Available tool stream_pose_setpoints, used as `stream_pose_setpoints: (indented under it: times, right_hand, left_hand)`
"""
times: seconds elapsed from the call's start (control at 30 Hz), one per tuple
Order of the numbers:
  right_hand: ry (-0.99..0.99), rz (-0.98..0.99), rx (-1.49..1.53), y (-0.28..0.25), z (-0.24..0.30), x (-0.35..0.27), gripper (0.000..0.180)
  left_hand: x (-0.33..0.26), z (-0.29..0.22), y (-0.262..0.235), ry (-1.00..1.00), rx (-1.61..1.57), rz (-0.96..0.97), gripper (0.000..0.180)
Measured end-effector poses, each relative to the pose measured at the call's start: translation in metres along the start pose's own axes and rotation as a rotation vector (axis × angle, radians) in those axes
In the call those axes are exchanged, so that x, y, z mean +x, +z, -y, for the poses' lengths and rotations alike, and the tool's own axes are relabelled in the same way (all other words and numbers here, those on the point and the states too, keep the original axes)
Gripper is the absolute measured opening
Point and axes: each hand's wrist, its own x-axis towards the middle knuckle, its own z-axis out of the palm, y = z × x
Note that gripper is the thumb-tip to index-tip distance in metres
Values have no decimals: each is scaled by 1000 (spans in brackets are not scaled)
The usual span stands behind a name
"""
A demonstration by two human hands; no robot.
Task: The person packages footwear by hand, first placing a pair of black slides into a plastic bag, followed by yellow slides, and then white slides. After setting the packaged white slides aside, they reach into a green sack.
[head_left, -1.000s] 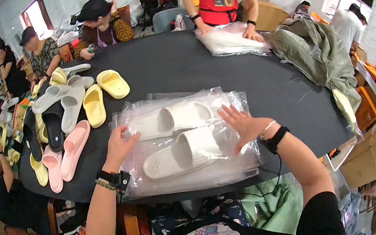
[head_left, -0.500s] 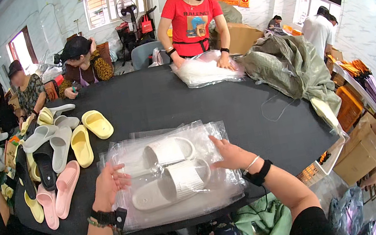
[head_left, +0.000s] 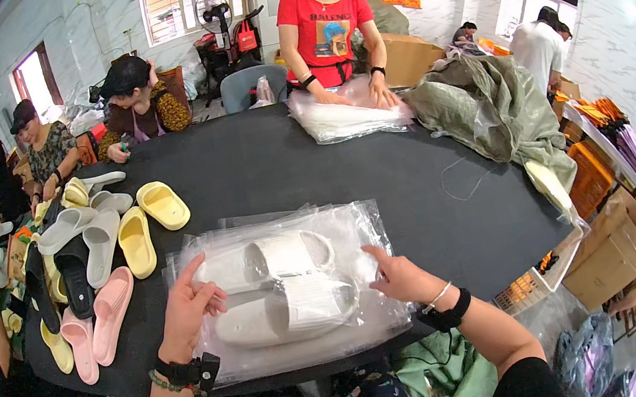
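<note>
A pair of white slide slippers (head_left: 259, 323) lies side by side, toes to the right, under clear plastic on a flat stack of clear plastic bags (head_left: 342, 344). At the stack's left edge is my left hand (head_left: 188, 308), beside the heels, its index finger stretched out and the others loosely bent. My right hand (head_left: 400, 275) is beside the toe end with its index finger extended over the plastic. Both hands look open, with nothing gripped between the fingers.
On the left of the black table (head_left: 247, 177) lie loose slippers, including a yellow one (head_left: 137, 244) and a pink one (head_left: 113, 317). Across it, a person in red (head_left: 329, 37) handles plastic bags (head_left: 350, 115). A grey-green sack (head_left: 488, 107) and white basket (head_left: 521, 293) are at right.
The slippers have shifted slightly. My left hand has moved a little up, its index finger now extended. My right hand has turned lower, its fingers more bent.
</note>
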Motion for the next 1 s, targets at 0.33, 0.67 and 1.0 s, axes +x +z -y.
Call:
stream_pose_setpoints:
  times: [0.33, 0.67, 1.0]
  right_hand:
    - [-152, 117, -437, -27, 7, 10, 133]
    - [-67, 501, -462, -1, -15, 39, 158]
    - [-46, 412, -330, -1, -31, 41, 156]
  left_hand:
    - [-19, 6, -16, -290, -324, -52, 55]
    - [-17, 9, -23, -399, 153, 275, 35]
    - [61, 6, -1, 607, 1313, 741, 65]
